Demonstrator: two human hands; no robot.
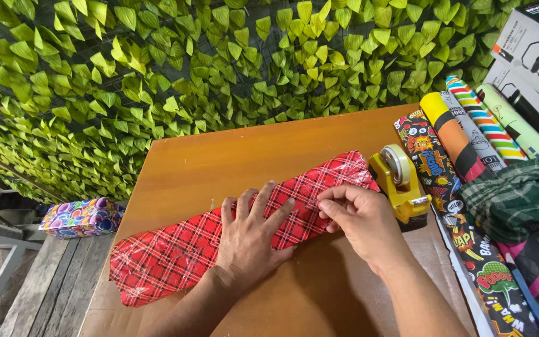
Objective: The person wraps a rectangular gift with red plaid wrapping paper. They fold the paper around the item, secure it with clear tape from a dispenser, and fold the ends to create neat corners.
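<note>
Two hands on brown table [319,134]: left hand [251,234] flat, right hand [354,215] pinching red plaid parcel [176,249].

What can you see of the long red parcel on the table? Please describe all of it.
The long red parcel is wrapped in glossy red tartan paper with dark and white lines. It lies flat and slanted on the wooden table, its crumpled end near the front left edge. The left hand presses flat on its middle; the right hand pinches at the paper with its fingers. Its far end reaches the yellow tape dispenser.
</note>
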